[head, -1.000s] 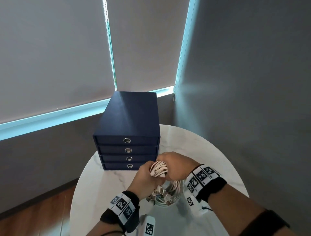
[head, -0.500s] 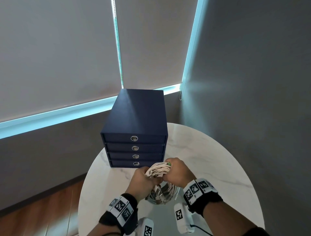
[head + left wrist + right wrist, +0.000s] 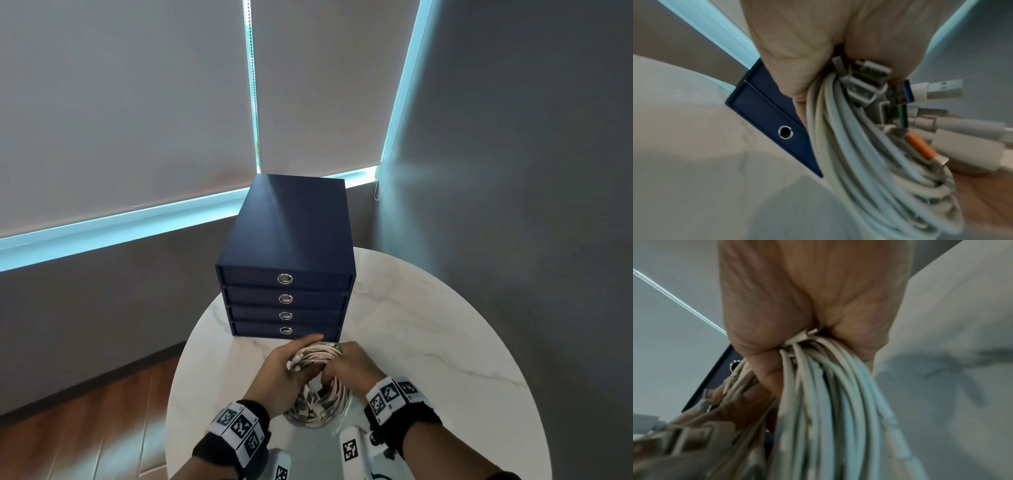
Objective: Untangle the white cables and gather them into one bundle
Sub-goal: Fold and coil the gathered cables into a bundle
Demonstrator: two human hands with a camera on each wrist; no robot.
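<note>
1. Head view shows both your hands wrapped round the top of the white cables [image 3: 317, 356]: your left hand [image 3: 282, 373] grips the end where the plugs stick out, and your right hand [image 3: 349, 368] is closed on the strands just beside it, the two almost touching.
2. Below your grip the cables hang as one loose coil [image 3: 320, 404] above the table [image 3: 445, 342]; whether its lowest loops rest on the top is not clear.
3. Left wrist view shows the plugs [image 3: 869, 81] fanned out of your fist in different directions. Square them so they lie side by side before you tighten.
4. Right wrist view shows the strands [image 3: 834, 394] leaving your fist roughly parallel. Keep one hand firm as the anchor and let the other slide along to smooth any crossing; do not loosen both together, or I expect the loops to spring apart.
5. Beyond your hands stands the dark blue drawer box [image 3: 287, 260], close to your knuckles. Draw the coil a little toward yourself so that the loops do not catch on its front.
</note>
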